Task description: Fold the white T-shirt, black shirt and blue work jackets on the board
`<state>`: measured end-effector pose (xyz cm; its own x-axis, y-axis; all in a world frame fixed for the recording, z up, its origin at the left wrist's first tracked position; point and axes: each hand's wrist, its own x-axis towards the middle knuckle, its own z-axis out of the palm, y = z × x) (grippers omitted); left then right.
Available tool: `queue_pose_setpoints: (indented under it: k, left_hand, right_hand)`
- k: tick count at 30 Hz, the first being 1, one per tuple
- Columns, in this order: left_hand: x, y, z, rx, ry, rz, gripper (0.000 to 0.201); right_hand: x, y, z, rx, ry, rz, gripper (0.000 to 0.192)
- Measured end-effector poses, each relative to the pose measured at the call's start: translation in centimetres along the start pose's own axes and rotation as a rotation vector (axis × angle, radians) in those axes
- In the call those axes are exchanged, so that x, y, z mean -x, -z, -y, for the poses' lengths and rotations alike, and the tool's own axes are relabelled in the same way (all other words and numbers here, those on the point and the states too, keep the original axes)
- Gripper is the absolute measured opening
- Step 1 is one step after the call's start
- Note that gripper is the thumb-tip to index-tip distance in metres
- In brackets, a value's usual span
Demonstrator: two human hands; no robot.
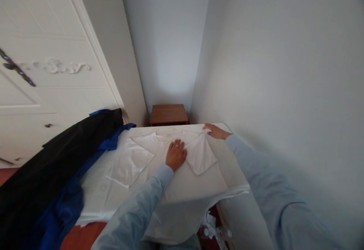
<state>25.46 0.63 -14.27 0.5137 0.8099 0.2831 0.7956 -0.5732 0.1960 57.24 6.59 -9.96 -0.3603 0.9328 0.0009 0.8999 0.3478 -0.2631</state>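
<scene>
A white T-shirt [136,155] lies spread flat on a white-covered table [96,197], collar toward the far end. My left hand [176,154] presses flat on the shirt's chest near the right sleeve, fingers together, a ring on one finger. My right hand [214,131] rests at the far right shoulder of the shirt, near the wall, fingers on the fabric. Whether it pinches the cloth is unclear. Both arms wear light blue sleeves.
A black and blue garment [54,170] is draped over the table's left edge. A small brown wooden table [168,114] stands beyond the far end. A white ornate door [42,71] is at the left, a plain wall [284,90] close on the right. Crumpled items [212,229] lie on the floor.
</scene>
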Motion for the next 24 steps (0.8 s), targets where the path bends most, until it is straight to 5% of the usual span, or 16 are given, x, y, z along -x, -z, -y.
queue_pose_setpoints:
  k: [6,10,16,24]
  left_hand:
    - [-0.1,-0.1,0.0,-0.026,-0.014,-0.011,0.043]
    - [-0.1,0.0,0.0,-0.046,-0.018,-0.004,0.047]
    - [-0.1,0.2,-0.1,-0.048,-0.017,0.021,0.044]
    - [-0.1,-0.1,-0.2,0.022,-0.009,0.017,0.046]
  right_hand:
    - [9.2,-1.8,5.1,-0.148,0.201,0.032,0.060]
    - [13.6,-4.1,6.6,-0.114,0.091,-0.071,0.038]
    - [15.9,-5.8,6.4,-0.014,0.046,-0.257,0.031]
    - [15.8,-4.0,9.7,0.139,-0.122,-0.218,0.034]
